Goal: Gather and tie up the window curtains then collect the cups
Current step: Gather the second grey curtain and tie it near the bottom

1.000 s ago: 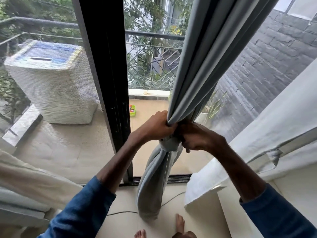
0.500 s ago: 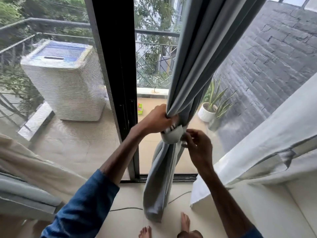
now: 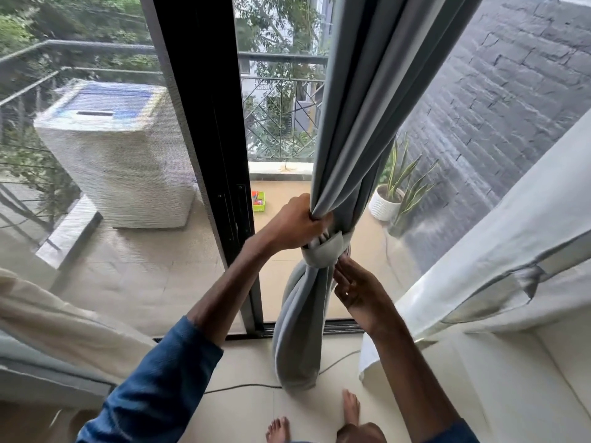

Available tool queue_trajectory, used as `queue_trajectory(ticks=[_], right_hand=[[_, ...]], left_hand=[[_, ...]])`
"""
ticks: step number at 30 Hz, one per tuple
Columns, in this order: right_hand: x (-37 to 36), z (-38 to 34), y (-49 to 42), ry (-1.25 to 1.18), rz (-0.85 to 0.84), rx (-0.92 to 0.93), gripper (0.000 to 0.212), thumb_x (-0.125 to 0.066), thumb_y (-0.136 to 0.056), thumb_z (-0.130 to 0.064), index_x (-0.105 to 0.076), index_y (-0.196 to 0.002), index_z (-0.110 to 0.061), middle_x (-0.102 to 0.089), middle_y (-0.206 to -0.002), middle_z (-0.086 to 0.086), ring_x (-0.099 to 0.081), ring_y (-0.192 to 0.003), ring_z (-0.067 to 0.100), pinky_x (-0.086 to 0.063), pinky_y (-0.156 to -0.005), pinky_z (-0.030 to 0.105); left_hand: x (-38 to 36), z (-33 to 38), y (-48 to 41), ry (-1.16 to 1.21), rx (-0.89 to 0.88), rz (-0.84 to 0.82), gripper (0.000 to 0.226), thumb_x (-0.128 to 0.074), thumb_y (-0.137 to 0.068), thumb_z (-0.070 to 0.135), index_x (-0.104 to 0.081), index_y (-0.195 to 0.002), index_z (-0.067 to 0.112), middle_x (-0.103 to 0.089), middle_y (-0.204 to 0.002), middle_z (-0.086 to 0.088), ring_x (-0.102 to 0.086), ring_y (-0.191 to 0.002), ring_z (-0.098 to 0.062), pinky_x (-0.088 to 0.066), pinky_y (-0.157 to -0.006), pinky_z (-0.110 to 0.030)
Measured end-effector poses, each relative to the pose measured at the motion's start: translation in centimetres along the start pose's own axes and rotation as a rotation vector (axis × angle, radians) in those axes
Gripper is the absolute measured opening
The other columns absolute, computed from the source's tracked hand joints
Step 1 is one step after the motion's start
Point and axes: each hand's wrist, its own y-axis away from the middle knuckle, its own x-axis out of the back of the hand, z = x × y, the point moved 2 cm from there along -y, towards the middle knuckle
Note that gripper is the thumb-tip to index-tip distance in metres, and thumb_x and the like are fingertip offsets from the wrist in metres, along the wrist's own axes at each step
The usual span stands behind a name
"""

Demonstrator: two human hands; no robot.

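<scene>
A grey curtain [image 3: 358, 100] hangs gathered in front of the glass door, wound into a knot [image 3: 321, 252] at mid height, with its tail [image 3: 299, 340] drooping to the floor. My left hand [image 3: 297, 223] grips the gathered folds just above the knot. My right hand [image 3: 356, 287] sits just below and right of the knot, fingers apart, fingertips touching the knot's edge. No cups are in view.
A black door frame [image 3: 204, 123] stands left of the curtain. White sheer curtains hang at the right [image 3: 499, 251] and lower left [image 3: 57, 321]. A cable [image 3: 243, 385] runs across the floor by my bare feet [image 3: 350, 407]. A washing machine [image 3: 112, 148] and potted plant [image 3: 388, 203] are on the balcony.
My right hand has let go of the knot and dropped slightly, its fingers opening. My left hand keeps its grip above the knot. The view has shifted a little to the right.
</scene>
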Motion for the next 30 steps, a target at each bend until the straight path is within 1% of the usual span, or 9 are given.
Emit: queue_trajectory(ticks=[2,7,11,14,19,21,25,27,30], right_hand=[[0.2,0.0,-0.4,0.012,-0.044,0.014,0.011,-0.072,-0.085,-0.025,-0.078,-0.095,-0.025,-0.064,-0.093,-0.008,-0.056,-0.081,0.003,-0.033,-0.051,0.015],[1.0,0.3,-1.6,0.025,-0.128,-0.033,0.048,-0.094,-0.063,-0.040,-0.075,-0.103,-0.021,-0.066,-0.099,-0.003,-0.062,-0.079,0.005,-0.041,-0.055,0.017],[0.0,-0.4,-1.7,0.131,-0.192,-0.041,0.044,-0.078,-0.077,-0.053,-0.075,-0.106,-0.020,-0.062,-0.090,0.001,-0.060,-0.077,0.011,-0.050,-0.071,0.025],[-0.2,-0.5,-2.1,0.111,-0.162,-0.022,0.058,-0.079,-0.078,-0.052,-0.070,-0.122,-0.015,-0.059,-0.102,0.009,-0.058,-0.090,0.016,-0.048,-0.086,0.032],[1.4,1.3,-2.5,-0.221,-0.132,-0.078,0.026,-0.074,-0.087,-0.031,-0.073,-0.107,-0.015,-0.062,-0.091,0.001,-0.060,-0.070,0.009,-0.050,-0.057,0.020],[1.6,1.6,-2.1,-0.246,-0.117,-0.061,0.017,-0.065,-0.089,-0.023,-0.077,-0.096,-0.014,-0.068,-0.080,0.000,-0.064,-0.064,0.007,-0.048,-0.049,0.017],[1.8,1.5,-2.3,-0.135,-0.097,0.013,0.020,-0.079,-0.081,-0.026,-0.074,-0.098,-0.016,-0.066,-0.083,-0.002,-0.063,-0.070,0.007,-0.051,-0.055,0.018],[1.6,1.2,-2.1,-0.054,-0.079,0.052,0.011,-0.064,-0.095,-0.022,-0.072,-0.100,-0.017,-0.067,-0.079,-0.004,-0.065,-0.069,0.006,-0.052,-0.055,0.018],[1.4,0.8,-2.3,-0.026,-0.078,0.052,0.019,-0.051,-0.103,-0.018,-0.069,-0.104,-0.015,-0.067,-0.077,-0.004,-0.065,-0.068,0.005,-0.052,-0.054,0.018]], left_hand=[[0.0,0.0,0.0,0.002,0.002,0.003,0.023,-0.058,-0.088,0.021,-0.052,-0.079,0.001,-0.057,-0.069,-0.010,-0.050,-0.062,-0.024,-0.041,-0.056,-0.039],[0.1,-0.1,0.1,0.005,0.007,-0.008,0.022,-0.058,-0.088,0.020,-0.051,-0.075,0.004,-0.054,-0.064,-0.005,-0.047,-0.061,-0.021,-0.037,-0.055,-0.034],[-0.4,-0.1,0.2,0.015,0.000,-0.024,0.029,-0.058,-0.084,0.024,-0.041,-0.061,0.022,-0.047,-0.057,0.004,-0.046,-0.059,-0.021,-0.038,-0.054,-0.036],[-0.6,0.1,-0.1,0.067,0.018,-0.048,0.024,-0.056,-0.082,0.027,-0.042,-0.062,0.023,-0.049,-0.058,0.006,-0.047,-0.058,-0.019,-0.040,-0.054,-0.036],[-0.5,-0.1,-0.2,0.078,0.022,-0.065,0.022,-0.058,-0.086,0.023,-0.047,-0.068,0.015,-0.051,-0.060,0.003,-0.049,-0.059,-0.020,-0.040,-0.056,-0.034],[-0.7,-0.1,-0.2,0.070,0.008,-0.068,0.023,-0.059,-0.087,0.022,-0.049,-0.070,0.011,-0.052,-0.062,0.000,-0.051,-0.061,-0.021,-0.041,-0.056,-0.036],[-0.9,0.0,-0.2,0.060,0.001,-0.050,0.023,-0.060,-0.088,0.021,-0.052,-0.073,0.007,-0.053,-0.062,0.000,-0.052,-0.059,-0.023,-0.043,-0.056,-0.039],[-1.0,-0.1,-0.2,0.056,0.006,-0.044,0.022,-0.059,-0.088,0.022,-0.054,-0.076,0.004,-0.058,-0.065,-0.005,-0.057,-0.064,-0.032,-0.047,-0.057,-0.044],[-0.9,0.0,-0.2,0.044,0.000,-0.031,0.021,-0.060,-0.089,0.021,-0.057,-0.081,0.003,-0.062,-0.067,-0.005,-0.062,-0.069,-0.033,-0.049,-0.059,-0.043]])
